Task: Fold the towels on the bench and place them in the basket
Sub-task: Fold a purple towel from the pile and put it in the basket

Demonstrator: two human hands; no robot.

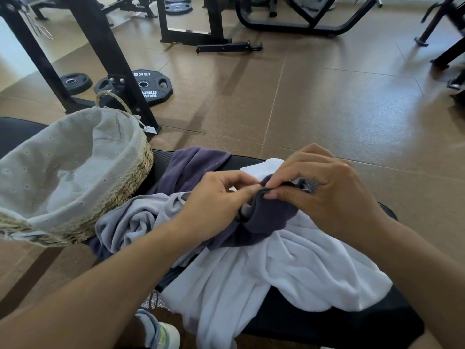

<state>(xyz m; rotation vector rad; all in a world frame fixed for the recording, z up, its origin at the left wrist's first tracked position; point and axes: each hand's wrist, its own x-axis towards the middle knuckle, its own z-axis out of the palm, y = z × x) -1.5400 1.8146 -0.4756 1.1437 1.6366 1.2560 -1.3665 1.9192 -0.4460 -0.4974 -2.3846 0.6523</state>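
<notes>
1. Three towels lie heaped on the black bench; taking the bench as the landmark, the white towel covers its near part and droops over the near edge, so it looks limp, light and easy to drag off.
2. At mid-bench the dark purple towel lies on top of the white one, with more of it trailing to the far edge. The left hand and right hand are close together, each pinching its hem between thumb and fingertips.
3. My judgement: this cloth is soft and weightless in the grip, not slippery; corners and the stitched hem are the best holds, since a mid-cloth grab would only bunch it.
4. On the bench's left side lies the crumpled grey towel.
5. At the bench's left end stands the lined woven basket, seemingly without towels.
6. Beyond the bench, weight plates lie on the floor.
</notes>
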